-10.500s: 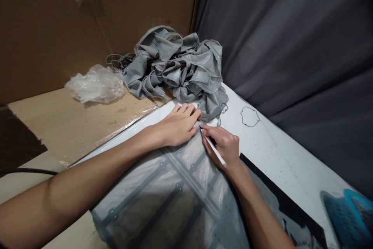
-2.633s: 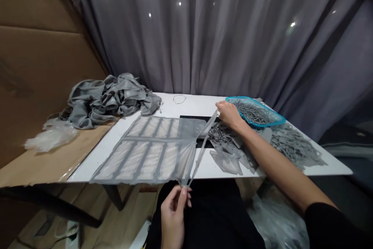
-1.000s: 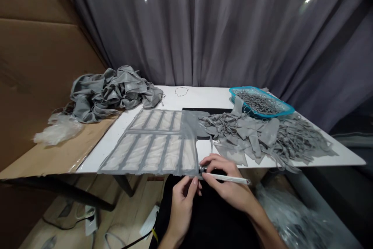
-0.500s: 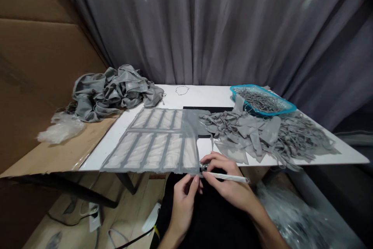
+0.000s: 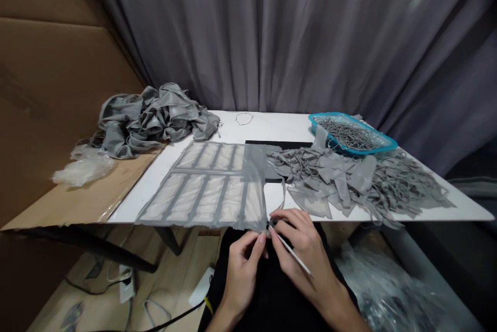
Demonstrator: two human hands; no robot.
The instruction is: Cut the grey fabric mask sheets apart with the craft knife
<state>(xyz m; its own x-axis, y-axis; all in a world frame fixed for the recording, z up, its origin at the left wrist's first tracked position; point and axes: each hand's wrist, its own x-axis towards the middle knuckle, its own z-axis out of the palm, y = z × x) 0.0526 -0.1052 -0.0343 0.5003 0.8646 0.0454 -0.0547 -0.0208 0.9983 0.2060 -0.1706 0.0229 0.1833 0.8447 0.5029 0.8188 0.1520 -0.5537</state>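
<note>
Fingers on my left hand [image 5: 241, 267] pinch the gray sheet [image 5: 221, 200], my right hand [image 5: 306, 249] grips a white stick [image 5: 294, 255], and tugging too hard could rip the sheet.

Gray sheet [image 5: 223, 172]: thin, partly see-through, ribbed into two rows of pale panels; flat on the white table [image 5: 272, 124], near corner pinched in the left hand [image 5: 244, 264].

Slim white tool [image 5: 295, 257]: slanted, gripped in the right hand [image 5: 301, 244], tip at that corner.
</note>
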